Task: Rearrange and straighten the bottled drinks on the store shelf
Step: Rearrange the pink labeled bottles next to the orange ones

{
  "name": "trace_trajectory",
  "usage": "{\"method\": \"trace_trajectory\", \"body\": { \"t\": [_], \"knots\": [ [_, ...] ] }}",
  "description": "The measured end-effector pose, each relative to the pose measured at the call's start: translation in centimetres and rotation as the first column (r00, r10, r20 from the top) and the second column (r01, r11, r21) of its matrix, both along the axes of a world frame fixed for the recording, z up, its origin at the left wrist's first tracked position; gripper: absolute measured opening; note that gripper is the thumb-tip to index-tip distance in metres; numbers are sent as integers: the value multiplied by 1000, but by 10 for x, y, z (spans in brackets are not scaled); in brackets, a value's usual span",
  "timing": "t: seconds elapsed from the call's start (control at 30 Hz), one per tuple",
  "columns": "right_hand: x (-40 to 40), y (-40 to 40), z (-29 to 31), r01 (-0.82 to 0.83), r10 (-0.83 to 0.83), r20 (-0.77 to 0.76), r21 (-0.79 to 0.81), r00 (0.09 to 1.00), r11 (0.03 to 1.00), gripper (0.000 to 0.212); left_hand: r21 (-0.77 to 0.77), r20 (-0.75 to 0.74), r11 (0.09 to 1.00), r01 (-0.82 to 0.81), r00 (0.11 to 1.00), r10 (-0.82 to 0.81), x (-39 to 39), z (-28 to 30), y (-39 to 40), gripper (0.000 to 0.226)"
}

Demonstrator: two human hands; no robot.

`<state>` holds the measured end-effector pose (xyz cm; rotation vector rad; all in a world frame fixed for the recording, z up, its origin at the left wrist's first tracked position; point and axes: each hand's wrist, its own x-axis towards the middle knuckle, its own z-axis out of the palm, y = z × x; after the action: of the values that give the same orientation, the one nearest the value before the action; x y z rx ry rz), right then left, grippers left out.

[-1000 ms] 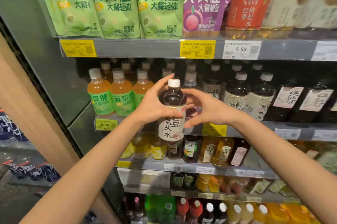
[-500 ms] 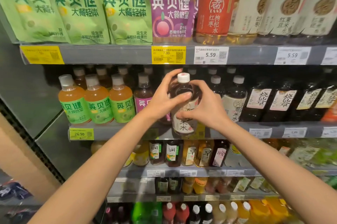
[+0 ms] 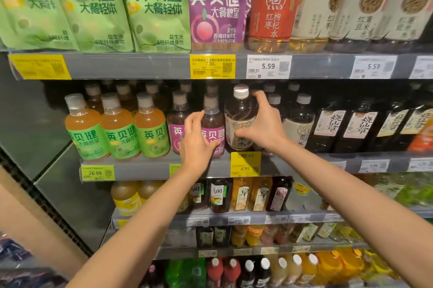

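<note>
shelves of bottled drinks fill the view, and both hands reach to the second shelf (image 3: 150,165) from the top. right hand (image 3: 262,128) wraps the dark bottle with the white cap (image 3: 239,116), thumb across the pale label at the front and fingers curled round its right shoulder near the neck. that bottle stands upright at the front edge of the shelf, just above the yellow price tag marked 4.95 (image 3: 245,164). left hand (image 3: 196,142) is spread, fingers apart, lying against the front of the purple-label bottle (image 3: 212,123) just to the left of the dark one; whether it grips that bottle or only touches it cannot be told. a second purple-label bottle (image 3: 177,121) stands further left, partly behind the left hand. three orange bottles with green labels (image 3: 117,128) line the left end of the same shelf. to the right stand dark bottles with white vertical labels (image 3: 328,128). above, green pouches (image 3: 93,8) and a purple pouch (image 3: 214,8) sit beside a red-label bottle (image 3: 273,11).
</note>
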<state>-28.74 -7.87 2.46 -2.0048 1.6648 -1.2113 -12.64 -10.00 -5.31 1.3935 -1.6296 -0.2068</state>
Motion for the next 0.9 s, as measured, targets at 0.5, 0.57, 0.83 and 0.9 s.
{"method": "trace_trajectory", "body": {
  "t": [0.5, 0.57, 0.83, 0.9],
  "knots": [
    [-1, -15, -22, -13, 17, -68, 56, 998, 998, 85, 62, -17, 997, 52, 999, -51, 5, -12, -8, 80],
    [-1, -16, -21, -8, 17, -87, 95, 996, 995, 87, 54, -2, 998, 42, 999, -42, 5, -12, -7, 79],
    [3, -19, -7, 161, -88, -504, 104, 859, 981, 98, 38, 10, 998, 39, 999, -40, 4, -16, -8, 80],
    [3, -17, -3, 192, -129, -572, 52, 810, 980, 94, 39, -2, 998, 40, 999, -40, 4, -16, -7, 80]
  ]
}}
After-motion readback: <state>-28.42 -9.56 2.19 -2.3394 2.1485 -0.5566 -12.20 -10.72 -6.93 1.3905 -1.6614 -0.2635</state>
